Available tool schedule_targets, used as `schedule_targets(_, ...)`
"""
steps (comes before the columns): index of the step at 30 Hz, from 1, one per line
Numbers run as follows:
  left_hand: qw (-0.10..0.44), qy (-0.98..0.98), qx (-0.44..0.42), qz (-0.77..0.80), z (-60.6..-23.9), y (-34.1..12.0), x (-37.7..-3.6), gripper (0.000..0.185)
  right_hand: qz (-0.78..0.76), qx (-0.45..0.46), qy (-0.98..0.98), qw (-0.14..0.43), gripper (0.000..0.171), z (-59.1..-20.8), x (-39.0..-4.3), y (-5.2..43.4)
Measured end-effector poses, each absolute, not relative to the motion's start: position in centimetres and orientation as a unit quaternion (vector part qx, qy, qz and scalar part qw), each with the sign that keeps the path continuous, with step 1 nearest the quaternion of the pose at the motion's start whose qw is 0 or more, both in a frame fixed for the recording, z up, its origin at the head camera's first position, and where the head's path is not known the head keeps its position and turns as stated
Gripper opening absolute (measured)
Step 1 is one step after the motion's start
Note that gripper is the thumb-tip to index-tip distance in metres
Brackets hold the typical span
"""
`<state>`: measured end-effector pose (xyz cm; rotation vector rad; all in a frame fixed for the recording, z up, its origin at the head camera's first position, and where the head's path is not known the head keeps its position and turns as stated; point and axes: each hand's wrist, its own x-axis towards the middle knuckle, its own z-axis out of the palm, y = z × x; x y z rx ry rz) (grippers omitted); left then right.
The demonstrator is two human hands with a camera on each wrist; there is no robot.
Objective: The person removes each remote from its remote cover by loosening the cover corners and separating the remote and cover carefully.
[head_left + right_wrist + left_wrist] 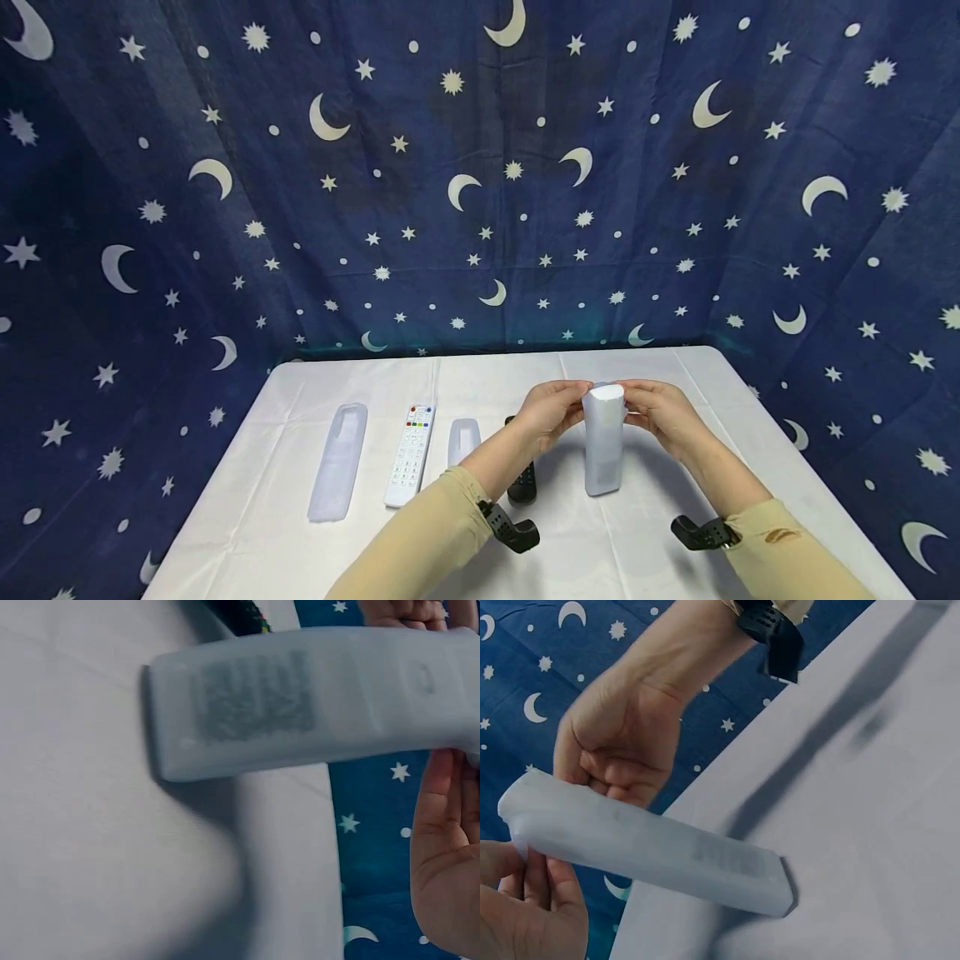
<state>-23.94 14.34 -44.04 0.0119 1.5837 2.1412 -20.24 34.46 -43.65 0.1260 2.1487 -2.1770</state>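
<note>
Pinching the top of a covered remote [603, 450] from both sides, the left hand [550, 412] and right hand [660, 417] curl their fingers [604, 769] around it, its lower end resting on the white worktop [645, 533], right of a black remote [522, 483].

Both forearms reach forward in tan sleeves, each with a black strap at the wrist. The left hand [550, 411] and right hand [660, 414] meet at the same height, fingers curled inward toward each other, each grip pinching the top end of the covered remote [603, 439] between them.
</note>
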Motion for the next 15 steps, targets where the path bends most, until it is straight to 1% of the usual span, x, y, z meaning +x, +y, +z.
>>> schedule_targets(3,0.229,0.58,0.009,0.782,-44.1,14.2,-23.7,0.018,-0.725,0.053,0.685,0.041,0.022,-44.2,-20.1,34.4)
schedule_targets(7,0.225,0.589,0.016,0.776,-44.3,13.9,-23.4,0.026,-0.738,0.054,0.672,0.032,0.024,-44.7,-20.1,34.4)
schedule_targets(10,0.228,0.609,0.015,0.76,-44.6,13.7,-23.3,0.031,-0.744,0.047,0.666,0.036,0.025,-45.0,-20.2,34.5)
schedule_targets(15,0.229,0.627,0.016,0.744,-45.0,13.7,-23.2,0.029,-0.752,0.035,0.657,0.044,0.037,-45.3,-20.1,34.6)
